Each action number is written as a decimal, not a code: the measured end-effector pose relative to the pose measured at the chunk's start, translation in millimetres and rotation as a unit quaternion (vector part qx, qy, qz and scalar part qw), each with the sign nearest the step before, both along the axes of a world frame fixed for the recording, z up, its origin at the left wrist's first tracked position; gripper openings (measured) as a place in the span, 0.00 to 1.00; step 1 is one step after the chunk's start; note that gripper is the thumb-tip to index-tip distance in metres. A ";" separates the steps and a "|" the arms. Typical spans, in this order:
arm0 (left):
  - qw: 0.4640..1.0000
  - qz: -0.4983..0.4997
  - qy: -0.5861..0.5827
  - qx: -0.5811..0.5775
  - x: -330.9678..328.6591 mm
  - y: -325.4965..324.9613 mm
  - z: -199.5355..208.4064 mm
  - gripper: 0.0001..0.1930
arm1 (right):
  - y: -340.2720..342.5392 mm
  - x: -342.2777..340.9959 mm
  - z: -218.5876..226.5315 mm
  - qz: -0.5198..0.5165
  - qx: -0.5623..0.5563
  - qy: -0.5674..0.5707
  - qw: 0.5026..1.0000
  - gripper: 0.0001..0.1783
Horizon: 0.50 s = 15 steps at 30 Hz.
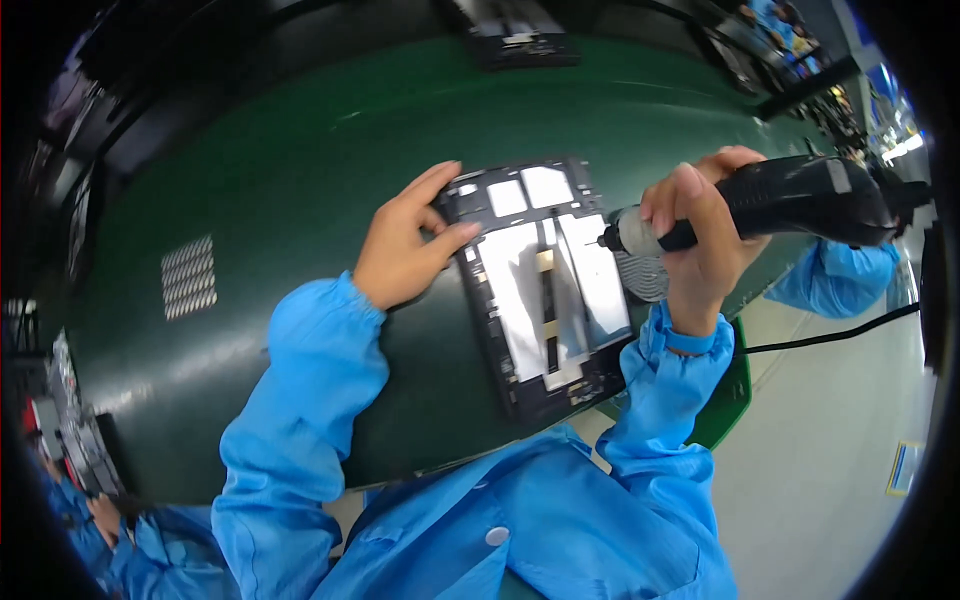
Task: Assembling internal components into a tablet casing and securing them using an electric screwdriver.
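An opened tablet (pixel 515 270) with a black frame, shiny silver panels and a dark ribbon cable lies on the green table in front of me. My left hand (pixel 410 240) grips its upper left edge, the thumb on top and the fingers along the side. In my right hand (pixel 705 225) is a black electric screwdriver (pixel 790 200), fingers wrapped round its front part. The tool lies nearly level, its bit pointing left over the tablet's right side. Whether the tip touches the tablet I cannot tell.
A perforated patch (pixel 189 278) shows at the table's left, and a round ribbed one (pixel 642 275) under the screwdriver's nose. Another open device (pixel 520 45) lies at the far edge. A green bin (pixel 735 395) stands below the right edge, near a black cable (pixel 830 335). Co-workers' blue sleeves (pixel 840 280) show nearby.
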State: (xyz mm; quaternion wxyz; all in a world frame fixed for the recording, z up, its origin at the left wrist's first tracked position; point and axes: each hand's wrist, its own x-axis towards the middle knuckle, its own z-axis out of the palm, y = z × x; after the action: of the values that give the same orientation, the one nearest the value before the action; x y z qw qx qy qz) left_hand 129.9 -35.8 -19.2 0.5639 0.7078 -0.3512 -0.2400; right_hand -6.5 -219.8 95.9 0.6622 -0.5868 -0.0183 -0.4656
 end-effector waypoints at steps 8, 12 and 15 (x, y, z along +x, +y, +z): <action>0.998 -0.002 0.042 -0.051 2.7 2.4 4.1 0.28 | 42.4 32.1 -24.6 0.066 -0.111 0.099 0.987 0.18; 0.998 0.005 0.055 -0.032 2.7 6.4 4.3 0.28 | 46.8 36.4 -31.2 0.074 -0.120 0.111 0.984 0.18; 0.999 0.007 0.023 -0.038 2.9 6.2 1.1 0.28 | 49.1 32.5 -23.5 0.066 -0.112 0.079 0.988 0.18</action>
State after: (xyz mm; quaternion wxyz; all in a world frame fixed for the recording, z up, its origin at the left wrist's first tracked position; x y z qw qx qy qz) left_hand 132.8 -29.6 -18.1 0.6004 0.6824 -0.3418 -0.2387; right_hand 26.0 -170.8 72.4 0.6207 -0.6899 -0.0564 -0.3681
